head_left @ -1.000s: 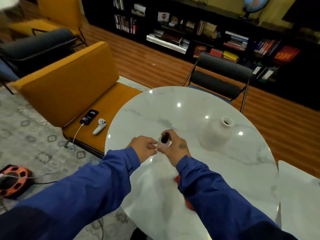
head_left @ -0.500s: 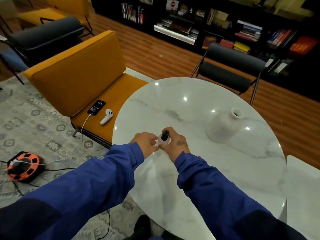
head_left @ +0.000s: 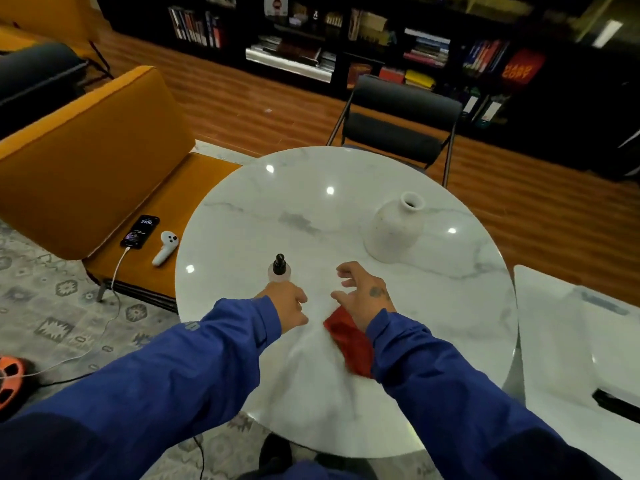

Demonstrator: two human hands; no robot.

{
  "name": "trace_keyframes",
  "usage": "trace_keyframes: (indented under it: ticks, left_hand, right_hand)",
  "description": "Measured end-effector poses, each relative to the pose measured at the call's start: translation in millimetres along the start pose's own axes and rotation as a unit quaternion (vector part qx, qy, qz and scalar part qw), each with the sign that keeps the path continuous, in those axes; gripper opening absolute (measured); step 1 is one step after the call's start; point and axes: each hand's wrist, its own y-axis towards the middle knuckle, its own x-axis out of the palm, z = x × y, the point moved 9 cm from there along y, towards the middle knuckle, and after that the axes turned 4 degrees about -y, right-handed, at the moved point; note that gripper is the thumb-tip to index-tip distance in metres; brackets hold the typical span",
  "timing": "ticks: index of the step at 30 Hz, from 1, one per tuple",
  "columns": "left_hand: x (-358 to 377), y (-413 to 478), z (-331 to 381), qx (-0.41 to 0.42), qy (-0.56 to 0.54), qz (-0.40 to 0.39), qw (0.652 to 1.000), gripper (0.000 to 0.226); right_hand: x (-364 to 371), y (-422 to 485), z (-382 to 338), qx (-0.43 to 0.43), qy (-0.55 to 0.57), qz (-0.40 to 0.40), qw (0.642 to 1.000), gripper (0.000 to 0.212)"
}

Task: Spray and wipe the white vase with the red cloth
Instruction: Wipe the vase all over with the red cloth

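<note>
Head view: left hand (head_left: 289, 301) seemingly grips the spray bottle (head_left: 279, 271); right hand (head_left: 363, 294) fingers spread above the red cloth (head_left: 348, 339).

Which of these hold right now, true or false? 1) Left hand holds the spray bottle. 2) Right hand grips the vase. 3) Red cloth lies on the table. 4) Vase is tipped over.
1) True: the left hand is closed around the spray bottle.
2) False: the right hand is open, clear of the white vase.
3) True: the red cloth lies on the table, under the right wrist.
4) False: it stands upright.
</note>
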Motion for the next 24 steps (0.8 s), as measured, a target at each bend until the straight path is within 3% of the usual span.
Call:
trace_keyframes:
  ticks: [3,10,24]
  left_hand:
    - [11,9,19,0.012,-0.029,0.005,1.000,0.052]
    - [40,36,47,0.004,-0.006,0.010,1.000,0.057]
    - [66,59,64,-0.021,-0.046,-0.015,0.999,0.040]
  right_hand:
    - [-20,-11,37,0.042,-0.020,0.021,0.999,0.032]
    - [-23,-41,103,0.130,-0.078,-0.018,0.988,0.037]
    - [-17,-38,123,0.138,-0.065,-0.027,0.988,0.045]
